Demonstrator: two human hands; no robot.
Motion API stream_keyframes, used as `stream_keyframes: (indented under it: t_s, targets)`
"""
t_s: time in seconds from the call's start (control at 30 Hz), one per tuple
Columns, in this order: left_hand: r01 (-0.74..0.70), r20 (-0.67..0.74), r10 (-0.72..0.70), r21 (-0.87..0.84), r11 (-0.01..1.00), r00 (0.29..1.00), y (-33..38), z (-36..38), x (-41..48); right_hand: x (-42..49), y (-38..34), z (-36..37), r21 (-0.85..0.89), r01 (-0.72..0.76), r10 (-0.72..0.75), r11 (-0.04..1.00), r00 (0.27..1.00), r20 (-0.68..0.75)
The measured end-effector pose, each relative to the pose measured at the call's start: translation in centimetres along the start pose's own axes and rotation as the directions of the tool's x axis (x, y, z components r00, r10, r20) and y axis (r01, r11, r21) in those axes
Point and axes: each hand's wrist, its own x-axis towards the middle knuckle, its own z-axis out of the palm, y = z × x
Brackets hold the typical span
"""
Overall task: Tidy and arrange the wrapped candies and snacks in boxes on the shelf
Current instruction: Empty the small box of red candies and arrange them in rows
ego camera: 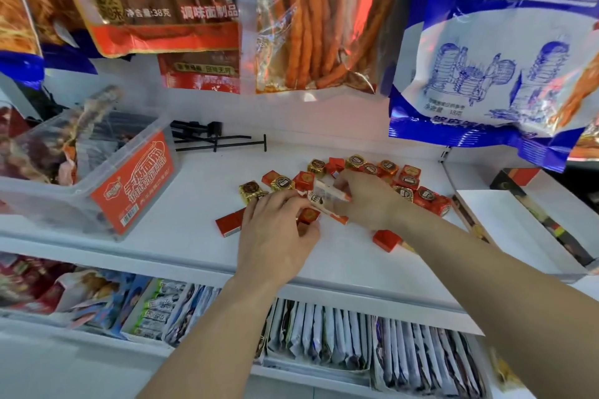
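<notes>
Head view: three big snack bags hang across the top and hide the back of the shelf, namely a red bag (155, 0), a clear bag of orange sticks (317, 19) and a blue-and-white bag (505, 42). On the white shelf (181, 236) a clear plastic tub (129, 185) with an orange label stands at the left, filled with dark wrapped snacks. Black display hooks (214, 138) lie behind it, near the back wall. A flat white box (518, 230) lies at the right end, tilted toward the shelf edge. Below, a lower shelf holds upright rows of packets (324, 334).

The wrapped candies (428, 196) lie loose in the middle of the shelf, between tub and white box: small squares, some in plain red, others in gold foil with a dark round seal. Most of them cluster behind the hands; a red one (385, 240) and a flat red piece (228, 222) lie apart near the front.

Both forearms reach in over the front edge. The left hand (275, 236) and right hand (366, 201) meet over the candies, each with fingers curled on a white-and-orange pack (327, 196), which is held just above the shelf. The hands cover several candies beneath.
</notes>
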Motion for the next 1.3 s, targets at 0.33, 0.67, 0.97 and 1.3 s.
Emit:
stream_keyframes:
  t_s: [0.33, 0.67, 0.97, 1.3]
  targets:
    - [0.060, -0.033, -0.065, -0.125, 0.990, 0.997, 0.1, -0.4, 0.3, -1.6, -1.3, 1.1, -0.170, 0.036, -0.039, 0.985, 0.999, -0.012]
    - [0.018, 0.060, -0.008, -0.167, 0.986, 0.998, -1.2, -0.9, -0.1, -0.9, -2.4, -0.3, 0.050, 0.019, -0.026, 0.999, 0.987, 0.160]
    - [0.003, 0.081, 0.007, -0.121, 0.993, 0.997, -1.1, -1.0, -0.2, -1.4, -2.4, 0.2, 0.009, 0.055, -0.056, 0.998, 0.994, 0.093]
    - [-0.169, 0.048, 0.179, -0.165, 0.972, 0.983, 8.2, -2.7, -1.8, -13.8, 6.0, -6.1, 0.197, -0.102, 0.124, 0.975, 0.987, -0.104]
